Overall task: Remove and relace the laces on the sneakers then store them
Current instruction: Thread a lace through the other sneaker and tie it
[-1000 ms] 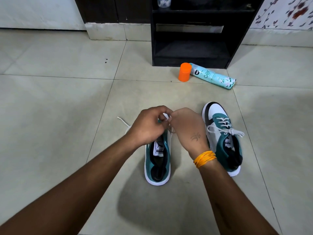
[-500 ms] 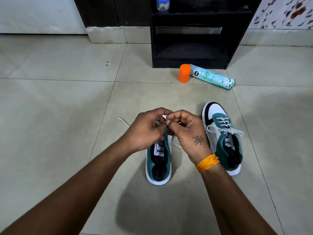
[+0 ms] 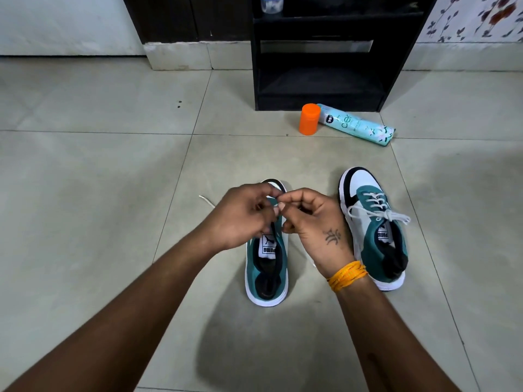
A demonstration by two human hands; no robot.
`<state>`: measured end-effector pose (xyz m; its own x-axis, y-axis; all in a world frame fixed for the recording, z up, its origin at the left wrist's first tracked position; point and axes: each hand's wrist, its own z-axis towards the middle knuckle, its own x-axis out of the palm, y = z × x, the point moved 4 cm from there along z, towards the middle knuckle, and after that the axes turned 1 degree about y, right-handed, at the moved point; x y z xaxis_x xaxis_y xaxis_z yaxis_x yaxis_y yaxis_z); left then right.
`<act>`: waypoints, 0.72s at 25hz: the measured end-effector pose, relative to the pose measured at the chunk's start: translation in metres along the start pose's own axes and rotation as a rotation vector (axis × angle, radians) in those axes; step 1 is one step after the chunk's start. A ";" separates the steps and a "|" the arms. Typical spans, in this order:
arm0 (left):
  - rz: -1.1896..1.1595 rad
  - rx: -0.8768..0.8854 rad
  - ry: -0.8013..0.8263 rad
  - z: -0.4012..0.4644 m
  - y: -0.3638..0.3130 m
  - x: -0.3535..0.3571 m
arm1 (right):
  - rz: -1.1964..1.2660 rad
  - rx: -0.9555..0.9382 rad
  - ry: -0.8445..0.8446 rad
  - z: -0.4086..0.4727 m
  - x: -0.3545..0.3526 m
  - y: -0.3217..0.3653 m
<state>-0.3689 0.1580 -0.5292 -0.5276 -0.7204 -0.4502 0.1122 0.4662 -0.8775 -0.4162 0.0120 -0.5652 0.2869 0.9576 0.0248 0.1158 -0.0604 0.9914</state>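
Both sneakers lie lengthwise on the tiled floor [image 3: 85, 171], toes toward the black shelf [image 3: 319, 89]. Over the left sneaker [image 3: 267, 267], left hand [image 3: 243, 219] and right hand [image 3: 314, 222] meet fingertip to fingertip, apparently pinching its white lace [image 3: 208, 201]. The laced sneaker [image 3: 376, 230] lies beside it.

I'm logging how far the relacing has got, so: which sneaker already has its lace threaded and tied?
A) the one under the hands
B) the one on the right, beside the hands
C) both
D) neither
B: the right-hand sneaker shows white lace crossed through its eyelets and knotted, while the left hand and right hand pinch the lace over the other sneaker, its ends trailing loose on the floor.
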 end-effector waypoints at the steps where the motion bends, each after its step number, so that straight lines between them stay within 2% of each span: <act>1: 0.066 -0.019 -0.061 0.003 0.006 -0.006 | -0.003 0.007 -0.018 0.000 -0.002 -0.001; 3: 0.354 -0.139 -0.219 0.007 0.021 -0.031 | -0.012 0.022 -0.061 0.001 -0.009 -0.004; 5: 0.646 -0.229 -0.299 0.002 0.028 -0.047 | -0.011 0.033 -0.094 0.002 -0.014 -0.008; 6: 0.660 -0.217 -0.301 0.002 0.027 -0.045 | -0.012 0.035 -0.100 0.001 -0.014 -0.009; 7: 0.564 -0.167 -0.267 0.002 0.022 -0.039 | -0.013 0.035 -0.096 0.001 -0.012 -0.010; 9: 0.196 -0.085 -0.101 0.000 0.012 -0.015 | -0.012 0.030 -0.068 0.000 -0.005 -0.010; 10: 0.083 -0.059 -0.033 -0.001 0.008 -0.004 | -0.011 0.026 -0.053 -0.001 -0.002 -0.010; 12: 0.153 -0.027 -0.047 0.003 0.011 -0.001 | -0.008 0.024 -0.043 -0.001 0.001 -0.009; 15: 0.447 -0.121 -0.224 0.008 0.025 -0.026 | -0.007 0.036 -0.085 -0.001 -0.007 -0.012; 18: 0.455 -0.090 -0.200 0.005 0.027 -0.027 | -0.028 0.039 -0.087 -0.002 -0.009 -0.012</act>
<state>-0.3473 0.1877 -0.5417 -0.2697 -0.5139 -0.8144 0.2161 0.7918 -0.5713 -0.4223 0.0050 -0.5773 0.3645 0.9311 -0.0160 0.1617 -0.0464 0.9858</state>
